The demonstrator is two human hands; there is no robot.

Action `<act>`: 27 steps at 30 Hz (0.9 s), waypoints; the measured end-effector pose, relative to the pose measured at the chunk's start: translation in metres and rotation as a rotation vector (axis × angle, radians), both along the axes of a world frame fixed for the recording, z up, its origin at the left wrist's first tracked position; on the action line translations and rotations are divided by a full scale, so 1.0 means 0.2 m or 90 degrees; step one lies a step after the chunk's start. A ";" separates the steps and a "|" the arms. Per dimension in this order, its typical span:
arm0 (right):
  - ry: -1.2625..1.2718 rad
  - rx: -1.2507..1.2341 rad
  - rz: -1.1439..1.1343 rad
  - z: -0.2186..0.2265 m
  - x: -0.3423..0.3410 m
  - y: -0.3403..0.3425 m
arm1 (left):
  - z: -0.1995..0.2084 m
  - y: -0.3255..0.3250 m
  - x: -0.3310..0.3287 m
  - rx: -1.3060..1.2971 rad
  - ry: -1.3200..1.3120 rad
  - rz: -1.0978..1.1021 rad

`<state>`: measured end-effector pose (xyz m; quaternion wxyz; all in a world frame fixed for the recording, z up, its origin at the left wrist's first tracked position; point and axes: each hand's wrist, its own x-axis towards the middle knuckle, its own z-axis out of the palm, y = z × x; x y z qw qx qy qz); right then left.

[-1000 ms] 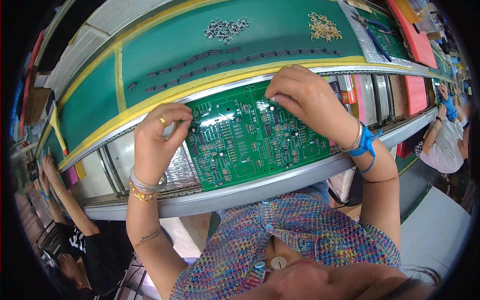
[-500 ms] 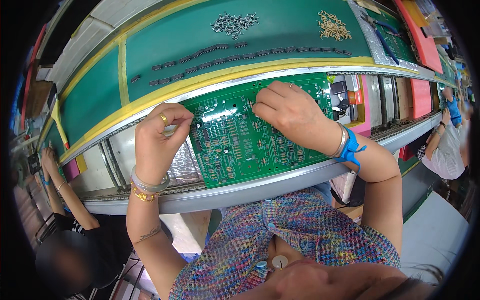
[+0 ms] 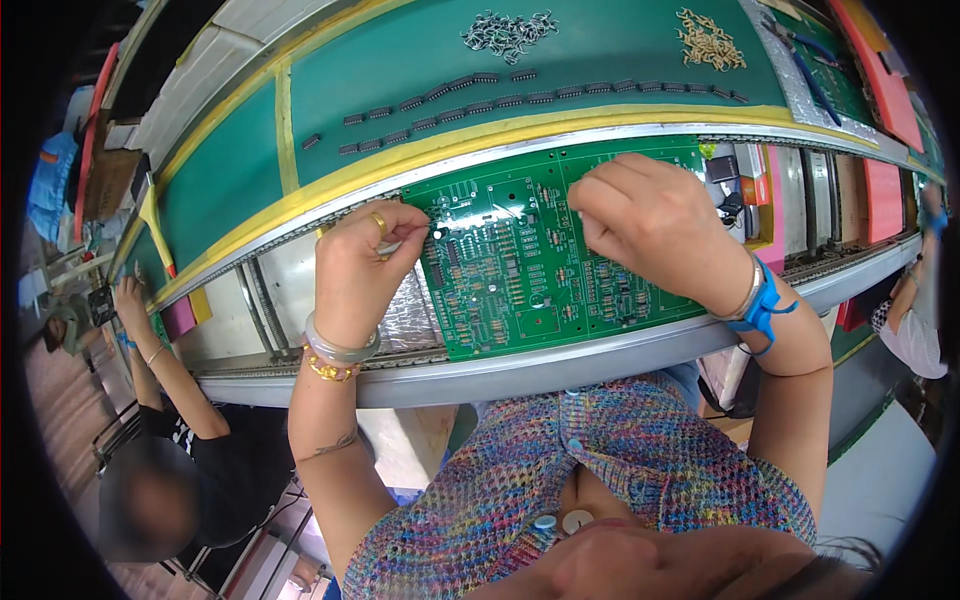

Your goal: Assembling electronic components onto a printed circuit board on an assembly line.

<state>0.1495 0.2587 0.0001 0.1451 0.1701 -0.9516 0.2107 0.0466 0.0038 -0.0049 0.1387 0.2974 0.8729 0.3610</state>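
A green circuit board (image 3: 510,300), covered with small components, lies between two metal rails in front of me. My left hand (image 3: 365,265) is at the board's upper left corner, thumb and forefinger pinched together; anything between them is too small to make out. Over the board's upper right part, my right hand (image 3: 650,225) is closed with its fingers curled down. Its fingertips are partly hidden, and I cannot see what they hold. A blue wrist strap (image 3: 765,305) is around my right wrist.
Beyond the rail, a green mat (image 3: 380,60) carries rows of black chips (image 3: 540,97), a heap of silver metal parts (image 3: 510,35) and a heap of gold-coloured ones (image 3: 712,42). Pliers (image 3: 815,85) lie far right. A co-worker's arm (image 3: 165,355) reaches the line at left.
The whole view has shifted, so the scene sits further right and slightly higher. Against the board, my right hand has moved a little rightward; my left hand stays near the same corner, still pinched.
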 end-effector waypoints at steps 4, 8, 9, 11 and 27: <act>-0.051 -0.035 -0.023 0.01 0.00 0.04 | 0.01 0.00 0.00 -0.037 0.033 0.007; -0.050 -0.087 -0.021 0.01 -0.01 0.07 | 0.00 -0.01 0.00 -0.037 0.035 0.007; -0.062 -0.082 -0.026 0.02 -0.01 0.07 | -0.01 -0.01 0.00 -0.034 0.036 0.008; -0.076 -0.078 -0.033 0.01 0.00 0.08 | -0.02 0.00 -0.01 -0.032 0.036 0.007; -0.085 -0.129 -0.055 0.05 -0.01 0.11 | 0.00 0.00 -0.01 -0.066 0.142 -0.105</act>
